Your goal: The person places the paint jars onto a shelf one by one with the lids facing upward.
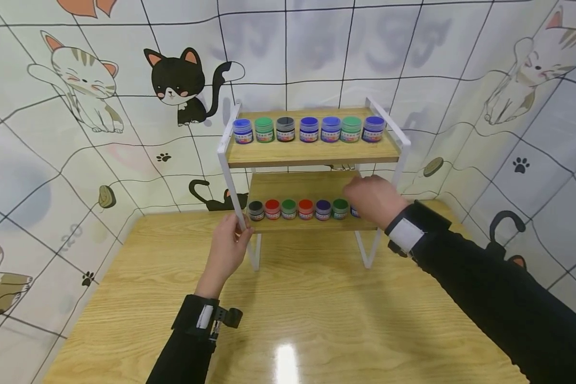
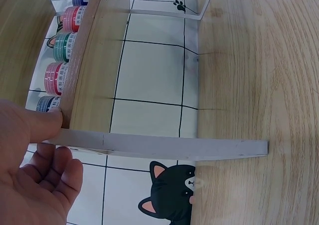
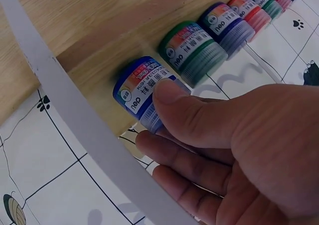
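A two-tier shelf rack (image 1: 312, 154) with wooden boards and a white frame stands on the table. My right hand (image 1: 376, 197) is at the right end of the lower board. In the right wrist view, its thumb and fingers pinch a blue paint jar (image 3: 142, 88) there, beside a green paint jar (image 3: 192, 53). My left hand (image 1: 228, 245) grips the rack's left side at the lower board, thumb on the board's front edge and fingers behind the white side frame (image 2: 164, 145). Black, red, green and purple jars (image 1: 305, 209) line the lower board's front.
Along the upper board stands a row of several blue, green and black paint jars (image 1: 309, 129). The wooden table (image 1: 312, 309) extends in front of the rack. A cat-patterned wall covering (image 1: 288, 58) rises behind and on both sides.
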`<state>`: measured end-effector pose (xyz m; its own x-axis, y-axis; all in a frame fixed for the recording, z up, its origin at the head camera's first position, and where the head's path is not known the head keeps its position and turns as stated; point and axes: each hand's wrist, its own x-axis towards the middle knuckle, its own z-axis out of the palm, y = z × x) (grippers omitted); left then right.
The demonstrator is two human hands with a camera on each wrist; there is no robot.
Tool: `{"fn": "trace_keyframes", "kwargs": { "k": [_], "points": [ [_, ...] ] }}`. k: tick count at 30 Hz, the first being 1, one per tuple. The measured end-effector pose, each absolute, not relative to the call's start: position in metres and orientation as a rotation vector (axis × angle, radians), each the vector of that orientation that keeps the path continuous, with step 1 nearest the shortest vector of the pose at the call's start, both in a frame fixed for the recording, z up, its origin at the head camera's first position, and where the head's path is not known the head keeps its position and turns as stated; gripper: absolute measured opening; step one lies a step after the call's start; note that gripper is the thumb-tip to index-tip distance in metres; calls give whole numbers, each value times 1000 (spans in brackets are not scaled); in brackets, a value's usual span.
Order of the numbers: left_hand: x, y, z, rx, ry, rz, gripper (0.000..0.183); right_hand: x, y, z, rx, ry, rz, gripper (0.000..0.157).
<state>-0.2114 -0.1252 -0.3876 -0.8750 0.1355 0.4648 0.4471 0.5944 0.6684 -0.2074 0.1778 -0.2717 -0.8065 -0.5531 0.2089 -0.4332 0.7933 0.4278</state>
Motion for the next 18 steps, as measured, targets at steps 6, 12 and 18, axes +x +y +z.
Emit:
{"fn": "trace_keyframes", "kwargs": {
  "k": [6,12,18],
  "points": [
    [-211,-126,-388,-473,-2466,-1171,9,-208,180,-278,767,-2649,-470,14],
    [-211,-126,-387,-467,-2472,-1168,9,-211,180,-280,764,-2668,-489,13],
    [-211,-126,-387,-464,-2476,-1167,8,-209,180,-276,753,-2729,-465,13]
  ]
}}
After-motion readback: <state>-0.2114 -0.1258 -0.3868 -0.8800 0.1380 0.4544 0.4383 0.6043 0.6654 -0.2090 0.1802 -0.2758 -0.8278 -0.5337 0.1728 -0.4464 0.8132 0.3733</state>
